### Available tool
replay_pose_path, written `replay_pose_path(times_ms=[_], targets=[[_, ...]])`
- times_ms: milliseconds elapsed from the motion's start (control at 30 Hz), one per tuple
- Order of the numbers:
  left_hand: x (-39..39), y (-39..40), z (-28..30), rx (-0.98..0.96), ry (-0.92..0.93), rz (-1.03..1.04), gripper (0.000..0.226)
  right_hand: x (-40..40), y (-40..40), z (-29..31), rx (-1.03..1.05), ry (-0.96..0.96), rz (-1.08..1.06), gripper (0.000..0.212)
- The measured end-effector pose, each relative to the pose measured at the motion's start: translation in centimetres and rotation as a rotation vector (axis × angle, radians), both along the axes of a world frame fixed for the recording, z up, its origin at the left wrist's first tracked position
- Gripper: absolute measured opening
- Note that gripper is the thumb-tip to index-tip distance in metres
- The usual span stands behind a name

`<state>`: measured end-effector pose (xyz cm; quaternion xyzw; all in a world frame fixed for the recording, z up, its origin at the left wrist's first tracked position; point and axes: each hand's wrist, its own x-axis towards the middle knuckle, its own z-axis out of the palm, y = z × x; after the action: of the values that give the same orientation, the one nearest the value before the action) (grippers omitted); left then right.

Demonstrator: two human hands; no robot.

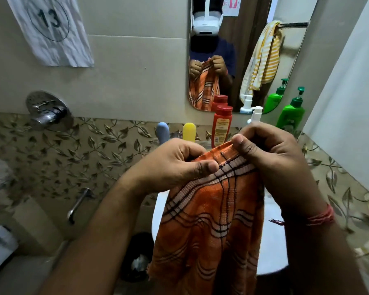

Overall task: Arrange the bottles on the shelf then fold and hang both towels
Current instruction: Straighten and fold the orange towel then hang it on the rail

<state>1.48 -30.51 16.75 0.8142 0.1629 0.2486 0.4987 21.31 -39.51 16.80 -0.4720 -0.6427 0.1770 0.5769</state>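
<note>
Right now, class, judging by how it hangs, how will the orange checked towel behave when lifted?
The orange checked towel is probably floppy: it drapes in soft folds below both hands. It seems light, since the left hand and right hand hold it by pinching its top edge.

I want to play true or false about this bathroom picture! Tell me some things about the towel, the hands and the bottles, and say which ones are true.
1. Both hands hold the orange towel. True: the left hand and the right hand pinch its top edge.
2. The orange towel is already hanging on a rail. False: it hangs from the hands over the white sink.
3. The red bottle lies on its side. False: it stands upright below the mirror.
4. The green pump bottle stands to the right of the red bottle. True.
5. The mirror shows a yellow striped towel hanging up. True.
</note>
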Motion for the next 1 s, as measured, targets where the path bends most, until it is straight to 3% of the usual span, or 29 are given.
replay_pose_path(times_ms=[233,367,433,500,600,700,833,1000], targets=[[0.0,0.9,-1.2,-0.073,-0.105,0.086,0.025,0.0,0.0,0.3,0.038,0.046,-0.080,0.022],[-0.5,1.8,-2.5,-0.114,-0.174,0.126,0.021,2.4,-0.2,0.5,0.095,0.107,-0.267,0.024],[-0.8,2.0,-2.6,-0.132,-0.225,0.156,0.019,4.2,-0.3,0.5,0.092,0.056,-0.397,0.025],[-0.7,2.0,-2.2,-0.135,-0.257,0.158,0.019,5.1,0.1,0.3,-0.060,-0.116,-0.429,0.025],[0.5,1.7,-0.8,-0.068,-0.221,0.130,0.020,3.5,1.3,-0.1,-0.339,-0.373,-0.194,0.031],[2.2,1.2,0.0,-0.006,-0.196,0.073,0.017,0.3,2.4,-0.9,-0.286,-0.274,0.177,0.028],[2.1,1.3,0.1,-0.027,-0.223,0.051,0.014,-0.8,2.7,-1.9,-0.193,-0.006,0.260,0.027],[0.9,1.9,-0.6,-0.025,-0.169,0.071,0.012,-0.4,2.5,-2.0,-0.171,0.014,0.241,0.018]])
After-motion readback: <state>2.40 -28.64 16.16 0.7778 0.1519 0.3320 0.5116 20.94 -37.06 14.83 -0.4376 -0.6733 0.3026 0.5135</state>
